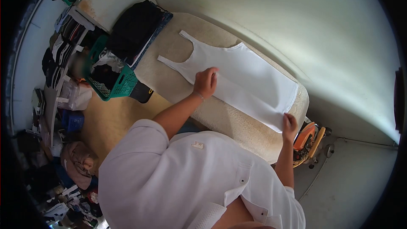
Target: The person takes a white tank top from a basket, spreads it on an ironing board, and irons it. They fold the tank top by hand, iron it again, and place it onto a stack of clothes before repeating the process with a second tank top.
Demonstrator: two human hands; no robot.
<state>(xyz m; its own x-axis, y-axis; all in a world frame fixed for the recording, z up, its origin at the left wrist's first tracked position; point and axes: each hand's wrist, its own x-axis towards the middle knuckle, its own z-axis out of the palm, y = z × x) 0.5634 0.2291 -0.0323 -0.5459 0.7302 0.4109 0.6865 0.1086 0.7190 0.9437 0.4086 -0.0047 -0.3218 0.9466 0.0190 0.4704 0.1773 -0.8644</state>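
Note:
A white tank top (250, 76) lies spread flat on the beige padded table (231, 121), its straps toward the back left and its hem toward the right. My left hand (205, 84) is closed over the near side of the top, below the armhole. Whether cloth is pinched in those fingers is hidden. At the near corner of the hem, my right hand (290, 126) pinches the fabric between thumb and fingers.
Folded dark clothes (135, 29) are stacked at the table's left end. A green basket (123, 85) holding cloth stands beside them. An orange appliance (306, 138) sits off the right end. A wall (271, 12) runs along the far side. Shelves of clothing line the left.

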